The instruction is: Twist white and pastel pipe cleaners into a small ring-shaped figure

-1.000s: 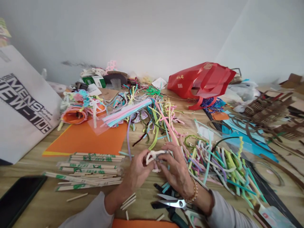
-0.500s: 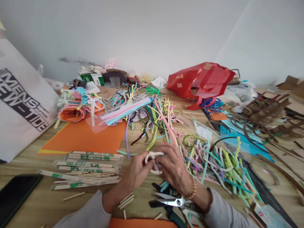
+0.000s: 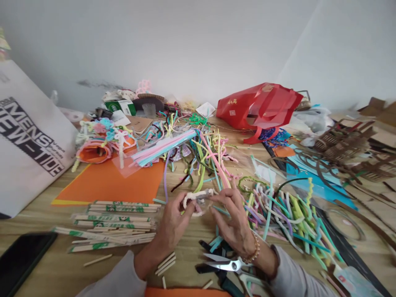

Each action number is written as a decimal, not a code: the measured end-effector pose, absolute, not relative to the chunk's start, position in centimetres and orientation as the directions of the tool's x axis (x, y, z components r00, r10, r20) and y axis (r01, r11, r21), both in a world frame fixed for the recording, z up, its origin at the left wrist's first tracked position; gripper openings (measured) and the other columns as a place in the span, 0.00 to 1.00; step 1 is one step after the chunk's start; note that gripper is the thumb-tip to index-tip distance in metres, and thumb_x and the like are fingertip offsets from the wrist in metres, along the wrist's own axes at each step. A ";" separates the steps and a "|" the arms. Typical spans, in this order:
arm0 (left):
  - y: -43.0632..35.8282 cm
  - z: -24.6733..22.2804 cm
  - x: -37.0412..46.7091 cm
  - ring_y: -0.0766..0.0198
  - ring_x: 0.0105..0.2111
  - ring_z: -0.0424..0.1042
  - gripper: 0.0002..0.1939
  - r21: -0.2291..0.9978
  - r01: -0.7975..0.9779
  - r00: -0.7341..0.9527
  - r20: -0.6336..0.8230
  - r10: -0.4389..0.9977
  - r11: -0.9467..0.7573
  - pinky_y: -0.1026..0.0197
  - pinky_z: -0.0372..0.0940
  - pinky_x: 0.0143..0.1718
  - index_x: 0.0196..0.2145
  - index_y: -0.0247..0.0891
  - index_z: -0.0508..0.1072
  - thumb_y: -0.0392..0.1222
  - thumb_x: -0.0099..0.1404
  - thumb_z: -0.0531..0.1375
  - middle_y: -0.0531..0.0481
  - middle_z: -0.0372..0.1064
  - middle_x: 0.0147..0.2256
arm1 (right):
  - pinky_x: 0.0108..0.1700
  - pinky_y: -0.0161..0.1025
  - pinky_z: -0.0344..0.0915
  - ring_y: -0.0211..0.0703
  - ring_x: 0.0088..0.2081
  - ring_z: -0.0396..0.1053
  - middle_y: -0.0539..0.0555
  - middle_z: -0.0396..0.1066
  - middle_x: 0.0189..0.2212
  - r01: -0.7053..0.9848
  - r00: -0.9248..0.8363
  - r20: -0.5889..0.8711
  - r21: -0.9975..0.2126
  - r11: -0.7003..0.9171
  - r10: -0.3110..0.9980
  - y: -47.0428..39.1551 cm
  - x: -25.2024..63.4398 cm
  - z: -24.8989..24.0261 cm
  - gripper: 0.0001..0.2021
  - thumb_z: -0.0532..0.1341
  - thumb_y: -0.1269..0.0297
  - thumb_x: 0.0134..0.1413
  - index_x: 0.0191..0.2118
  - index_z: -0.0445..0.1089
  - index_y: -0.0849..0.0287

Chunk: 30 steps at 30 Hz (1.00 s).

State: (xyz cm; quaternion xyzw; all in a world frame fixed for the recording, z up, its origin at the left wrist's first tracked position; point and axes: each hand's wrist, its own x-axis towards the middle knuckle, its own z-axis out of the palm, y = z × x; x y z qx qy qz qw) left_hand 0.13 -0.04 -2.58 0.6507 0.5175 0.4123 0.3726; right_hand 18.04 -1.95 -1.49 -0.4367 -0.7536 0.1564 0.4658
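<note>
My left hand (image 3: 175, 220) pinches a white fuzzy pipe cleaner (image 3: 190, 197) bent into an open loop, with greyish and pinkish bits inside it. My right hand (image 3: 233, 218) is at the loop's right end, thumb and index finger apart; whether a fingertip touches the loop is hard to tell. It wears a beaded bracelet. Below that wrist lie open scissors (image 3: 230, 265) with silver blades, over a dark-handled tool (image 3: 227, 284). Short cut sticks (image 3: 166, 264) lie beside my left forearm.
Packs of wooden chopsticks (image 3: 117, 218), orange sheets (image 3: 123, 183) and a black phone (image 3: 26, 260) lie to the left. Loose colored pipe cleaners (image 3: 291, 210) are heaped at right. Behind them stand a red bag (image 3: 256, 105) and, far left, a white bag (image 3: 31, 144).
My right fingers have come off the loop's middle and spread apart, shifting slightly right. The loop has tilted and lies flatter, its right end now showing. My left hand keeps its hold.
</note>
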 end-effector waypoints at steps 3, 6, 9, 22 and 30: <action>-0.3 -2.4 0.0 0.62 0.32 0.72 0.05 0.781 0.482 0.117 0.392 0.912 -0.397 0.62 0.65 0.36 0.35 0.37 0.70 0.36 0.64 0.55 0.49 0.73 0.30 | 0.30 0.35 0.63 0.38 0.28 0.64 0.52 0.66 0.27 0.315 -0.177 0.301 -0.885 0.343 0.937 -2.0 17.7 -1.7 0.08 0.56 0.63 0.61 0.36 0.69 0.60; -0.7 -2.2 -0.1 0.61 0.40 0.72 0.11 0.577 0.518 0.227 0.620 0.751 -0.632 0.61 0.66 0.42 0.42 0.36 0.69 0.30 0.62 0.53 0.45 0.72 0.38 | 0.22 0.31 0.59 0.34 0.22 0.61 0.49 0.65 0.21 0.066 -0.274 0.048 -0.995 0.068 0.961 -1.7 17.3 -2.2 0.16 0.57 0.52 0.59 0.31 0.70 0.62; -1.2 -2.1 -0.2 0.60 0.42 0.71 0.17 0.392 0.562 0.358 0.678 0.642 -0.728 0.61 0.67 0.43 0.47 0.35 0.66 0.27 0.62 0.51 0.43 0.71 0.40 | 0.21 0.30 0.61 0.33 0.20 0.61 0.49 0.66 0.20 -0.167 -0.299 -0.039 -0.982 -0.093 0.953 -1.4 16.8 -2.6 0.18 0.62 0.49 0.52 0.27 0.71 0.63; -1.5 -1.8 -0.3 0.56 0.39 0.73 0.18 0.196 0.621 0.521 0.620 0.586 -0.759 0.58 0.69 0.40 0.49 0.32 0.66 0.28 0.61 0.52 0.40 0.72 0.40 | 0.21 0.28 0.56 0.31 0.20 0.57 0.47 0.64 0.19 -0.248 -0.209 -0.114 -0.955 -0.166 0.971 -1.7 16.1 -2.8 0.14 0.68 0.55 0.44 0.25 0.70 0.61; -1.8 -1.9 0.6 0.60 0.34 0.73 0.10 0.521 0.614 0.383 0.460 0.801 -0.593 0.61 0.66 0.36 0.39 0.36 0.69 0.30 0.61 0.52 0.46 0.73 0.33 | 0.30 0.32 0.60 0.35 0.25 0.60 0.48 0.64 0.23 0.130 -0.182 0.112 -0.982 0.137 0.977 -1.8 16.2 -2.2 0.07 0.60 0.63 0.54 0.28 0.66 0.60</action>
